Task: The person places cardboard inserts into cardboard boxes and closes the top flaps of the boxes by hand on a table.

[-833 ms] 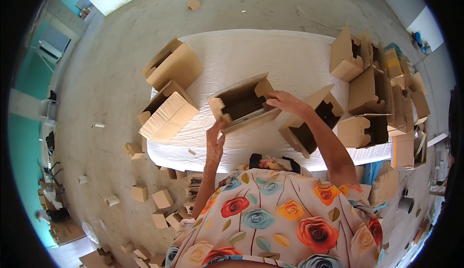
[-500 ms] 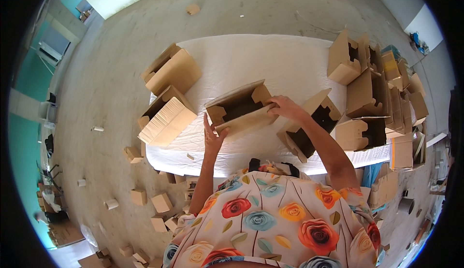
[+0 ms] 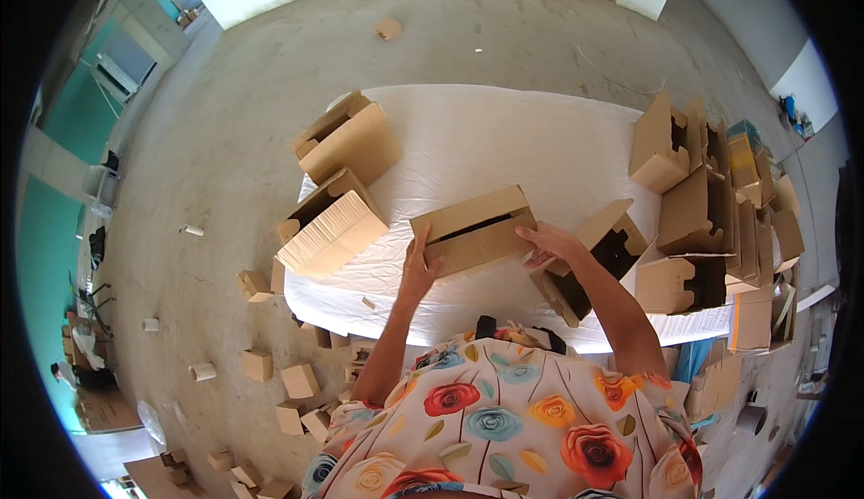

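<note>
A box (image 3: pixel 479 249) lies at the near middle of the white-covered table (image 3: pixel 508 139), touched at left by a spread left hand (image 3: pixel 419 263) and at right by a half-curled right hand (image 3: pixel 552 244), hold uncertain; uneven pressure could spring its parted flaps (image 3: pixel 470 209) open.

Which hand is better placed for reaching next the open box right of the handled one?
Probably the right hand, nearer that open box; the left hand is at the left end of the handled box.
</note>
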`<control>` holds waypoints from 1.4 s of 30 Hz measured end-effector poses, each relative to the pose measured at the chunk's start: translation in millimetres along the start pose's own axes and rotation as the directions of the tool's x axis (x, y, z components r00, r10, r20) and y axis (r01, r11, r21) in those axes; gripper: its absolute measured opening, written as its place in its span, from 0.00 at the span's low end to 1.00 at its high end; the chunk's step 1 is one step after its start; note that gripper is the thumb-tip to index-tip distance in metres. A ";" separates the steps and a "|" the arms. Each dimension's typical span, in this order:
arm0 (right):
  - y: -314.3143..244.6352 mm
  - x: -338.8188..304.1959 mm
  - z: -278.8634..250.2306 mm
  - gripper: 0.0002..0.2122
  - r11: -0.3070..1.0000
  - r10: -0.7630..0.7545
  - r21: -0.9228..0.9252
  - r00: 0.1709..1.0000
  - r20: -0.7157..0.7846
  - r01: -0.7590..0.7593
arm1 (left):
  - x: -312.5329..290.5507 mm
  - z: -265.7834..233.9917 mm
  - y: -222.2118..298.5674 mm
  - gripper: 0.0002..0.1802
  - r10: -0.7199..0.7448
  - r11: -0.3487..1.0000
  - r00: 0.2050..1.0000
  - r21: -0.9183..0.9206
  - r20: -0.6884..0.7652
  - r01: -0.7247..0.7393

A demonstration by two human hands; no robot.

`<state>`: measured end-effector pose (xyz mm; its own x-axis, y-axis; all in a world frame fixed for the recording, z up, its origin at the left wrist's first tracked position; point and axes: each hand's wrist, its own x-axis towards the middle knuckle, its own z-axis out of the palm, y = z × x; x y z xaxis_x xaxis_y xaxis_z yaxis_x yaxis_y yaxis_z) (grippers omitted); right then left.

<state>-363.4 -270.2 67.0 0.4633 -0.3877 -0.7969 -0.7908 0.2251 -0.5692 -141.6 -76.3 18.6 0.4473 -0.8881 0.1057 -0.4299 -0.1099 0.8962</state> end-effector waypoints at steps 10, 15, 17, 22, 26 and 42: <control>-54.4 57.1 -8.8 0.19 0.904 -0.372 0.151 0.910 -0.182 0.400 | 47.9 -20.8 -8.8 0.35 0.138 0.983 0.980 0.137 -0.146 -0.118; -106.0 113.4 -3.1 0.14 0.877 -0.377 0.221 0.896 -0.233 0.426 | 93.6 -58.6 -17.3 0.36 0.184 0.945 0.964 0.306 -0.192 -0.119; -120.6 126.8 2.5 0.16 0.874 -0.403 0.176 0.879 -0.256 0.452 | 108.9 -66.2 -12.9 0.35 0.159 0.924 0.963 0.377 -0.217 -0.067; -128.3 137.2 35.4 0.25 0.864 -0.387 0.165 0.837 -0.387 0.476 | 132.4 -61.7 -41.4 0.37 0.016 0.787 0.974 0.604 -0.227 0.127; -103.5 101.0 28.8 0.29 0.842 -0.512 -0.095 0.732 -0.449 0.531 | 139.8 -58.5 -40.8 0.39 -0.057 0.801 0.963 0.563 -0.263 0.202; 142.7 -95.9 15.8 0.28 0.984 0.093 0.113 0.141 -0.986 0.136 | -10.2 107.0 141.0 0.15 0.718 0.691 0.536 -0.363 0.445 -0.625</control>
<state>-514.4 -186.8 59.0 -0.4027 -0.9147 0.0339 -0.6704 0.2695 -0.6914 -290.7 -130.5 97.8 -0.4177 -0.7532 0.5081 -0.2923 0.6409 0.7098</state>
